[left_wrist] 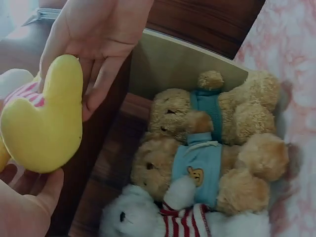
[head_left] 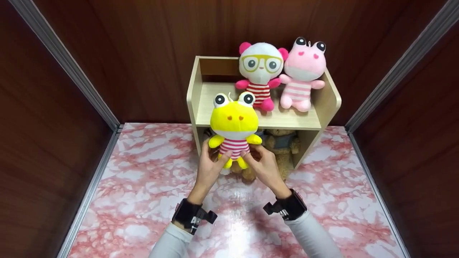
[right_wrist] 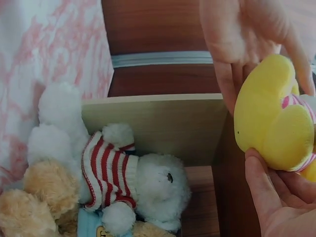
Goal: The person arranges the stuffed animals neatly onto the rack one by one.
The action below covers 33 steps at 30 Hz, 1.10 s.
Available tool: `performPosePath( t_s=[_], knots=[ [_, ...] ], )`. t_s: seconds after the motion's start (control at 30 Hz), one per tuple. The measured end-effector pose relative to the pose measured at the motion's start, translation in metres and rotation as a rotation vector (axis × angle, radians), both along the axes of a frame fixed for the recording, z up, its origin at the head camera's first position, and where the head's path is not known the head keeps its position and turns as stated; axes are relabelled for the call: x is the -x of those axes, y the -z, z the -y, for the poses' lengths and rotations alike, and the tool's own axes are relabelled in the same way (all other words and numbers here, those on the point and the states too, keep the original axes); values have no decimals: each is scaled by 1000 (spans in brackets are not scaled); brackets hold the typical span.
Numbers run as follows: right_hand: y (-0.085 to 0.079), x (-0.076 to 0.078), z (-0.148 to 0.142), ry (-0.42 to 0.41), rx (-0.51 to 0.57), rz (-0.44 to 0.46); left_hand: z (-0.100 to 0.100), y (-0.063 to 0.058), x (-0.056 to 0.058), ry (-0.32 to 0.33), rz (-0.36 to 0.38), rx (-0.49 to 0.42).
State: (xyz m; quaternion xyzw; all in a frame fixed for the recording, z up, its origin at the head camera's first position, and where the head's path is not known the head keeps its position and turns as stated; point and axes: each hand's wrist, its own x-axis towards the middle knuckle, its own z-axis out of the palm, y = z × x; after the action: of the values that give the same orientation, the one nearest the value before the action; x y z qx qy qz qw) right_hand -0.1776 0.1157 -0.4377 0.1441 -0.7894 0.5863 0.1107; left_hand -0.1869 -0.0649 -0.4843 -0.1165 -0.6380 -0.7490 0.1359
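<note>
A yellow frog plush toy (head_left: 234,120) with a pink-striped body is held upright in front of the shelf. My left hand (head_left: 211,165) grips its lower body from the left, thumb in front. From the other side my right hand (head_left: 264,164) holds it the same way, its thumb close to the left one. Both wrist views show the toy's yellow underside, with fingers on either side. Behind it on the upper shelf (head_left: 215,98) sit a white panda plush (head_left: 261,73) with yellow glasses and a pink frog plush (head_left: 303,73).
In the lower compartment lie a white bear in a striped sweater (right_wrist: 113,170), a bear in a light blue hoodie (left_wrist: 197,165) and a brown bear in a teal top (left_wrist: 207,106). The shelf unit stands against the brown back wall (head_left: 150,64), on a pink marbled surface (head_left: 143,200).
</note>
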Motion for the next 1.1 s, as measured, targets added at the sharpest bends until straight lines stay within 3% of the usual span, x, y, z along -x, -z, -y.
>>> performPosePath(
  t_s=[0.13, 0.3, 0.47, 0.67, 0.83, 1.1],
  knots=[
    [-3, 3, 1, -5, 14, 4, -2, -8, 4, -27, 15, 94],
    [17, 18, -4, -16, 19, -8, -2, -15, 7, -64, 8, 135],
    [29, 23, -12, -88, 87, 13, -5, -23, 14, -113, -38, 81],
    [48, 15, -35, -154, 120, 66, -3, -39, 27, -164, -90, 10],
    [75, 7, -62, -130, 78, 87, -2, -52, 43, -241, -107, -3],
    [97, -3, -92, -46, 75, 132, -4, -74, 73, -258, -73, -52]
  ],
)
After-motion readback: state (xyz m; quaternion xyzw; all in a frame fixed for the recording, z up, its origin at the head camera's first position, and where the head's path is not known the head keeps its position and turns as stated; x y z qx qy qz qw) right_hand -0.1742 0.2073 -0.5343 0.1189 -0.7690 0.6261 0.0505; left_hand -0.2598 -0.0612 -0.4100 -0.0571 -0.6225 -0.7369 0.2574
